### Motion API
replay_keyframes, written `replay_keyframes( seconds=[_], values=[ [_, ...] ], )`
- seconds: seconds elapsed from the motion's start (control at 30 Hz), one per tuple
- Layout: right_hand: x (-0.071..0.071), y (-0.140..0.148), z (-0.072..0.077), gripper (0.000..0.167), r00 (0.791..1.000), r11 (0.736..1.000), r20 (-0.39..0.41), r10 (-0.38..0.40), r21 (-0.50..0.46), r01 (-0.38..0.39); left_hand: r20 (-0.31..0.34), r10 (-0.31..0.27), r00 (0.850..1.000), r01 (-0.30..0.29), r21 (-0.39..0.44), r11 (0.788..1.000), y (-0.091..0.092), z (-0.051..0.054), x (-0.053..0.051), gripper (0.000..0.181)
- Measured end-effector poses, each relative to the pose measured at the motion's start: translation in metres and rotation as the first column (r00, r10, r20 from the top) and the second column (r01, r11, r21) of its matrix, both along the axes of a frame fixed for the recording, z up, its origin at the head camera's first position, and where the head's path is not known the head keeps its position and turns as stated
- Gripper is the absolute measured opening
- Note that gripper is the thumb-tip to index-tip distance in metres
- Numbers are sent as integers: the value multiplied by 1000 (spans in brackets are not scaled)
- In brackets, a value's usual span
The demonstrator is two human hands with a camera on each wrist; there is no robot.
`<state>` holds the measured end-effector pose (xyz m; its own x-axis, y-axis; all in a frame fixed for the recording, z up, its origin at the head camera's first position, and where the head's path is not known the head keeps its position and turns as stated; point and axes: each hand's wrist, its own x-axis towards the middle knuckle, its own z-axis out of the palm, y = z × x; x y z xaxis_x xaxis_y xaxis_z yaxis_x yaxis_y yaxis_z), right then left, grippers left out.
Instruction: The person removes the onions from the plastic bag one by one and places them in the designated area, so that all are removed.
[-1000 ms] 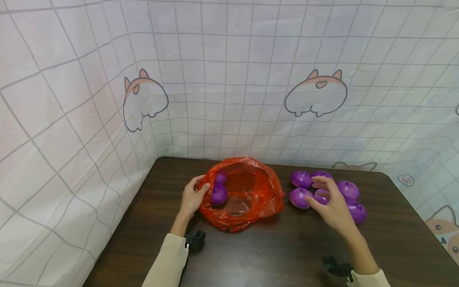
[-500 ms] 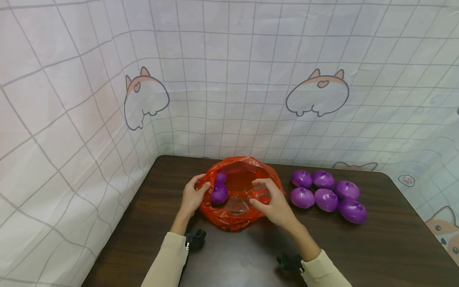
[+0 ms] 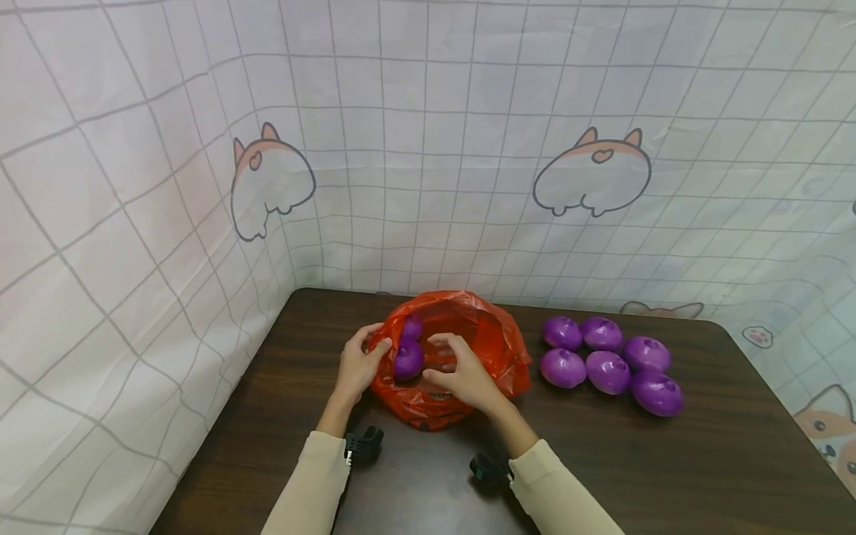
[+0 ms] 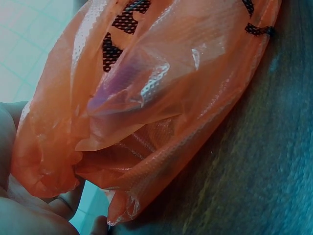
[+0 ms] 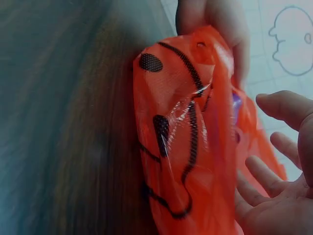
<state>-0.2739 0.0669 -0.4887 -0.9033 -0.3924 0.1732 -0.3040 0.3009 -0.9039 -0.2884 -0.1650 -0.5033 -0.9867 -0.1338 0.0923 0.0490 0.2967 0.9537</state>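
Note:
A red plastic bag (image 3: 508, 342) with black print stands on the dark table, its mouth facing up. My left hand (image 3: 359, 369) grips the left part of its rim, with the thumb over the edge. In the left wrist view, the bag's film (image 4: 44, 166) is bunched in that hand. Two shiny purple onion-like pieces (image 3: 409, 360) lie inside, near the left wall. My right hand (image 3: 468, 377) is over the bag's mouth, fingers spread and nothing between them. The right wrist view shows this hand's fingers (image 5: 266, 178) apart beside the bag.
Several more purple onion-like pieces (image 3: 608, 372) lie in a cluster on the table right of the bag. A white gridded cloth (image 3: 428, 186) with cartoon animals hangs behind and to the sides. The dark wooden table (image 3: 267, 461) has rounded far corners.
My right hand has moved left, from above the purple cluster to over the bag's mouth, with nothing held. The left hand stays on the rim.

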Motion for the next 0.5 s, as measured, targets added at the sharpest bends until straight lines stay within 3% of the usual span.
replay_keyframes(
  seconds=[0.5],
  values=[
    [-20,-26,-14,60,1000,998,14,2,63,-3,-3,-1,1000,1,-2,1000,2,-1,-1,38]
  ],
)
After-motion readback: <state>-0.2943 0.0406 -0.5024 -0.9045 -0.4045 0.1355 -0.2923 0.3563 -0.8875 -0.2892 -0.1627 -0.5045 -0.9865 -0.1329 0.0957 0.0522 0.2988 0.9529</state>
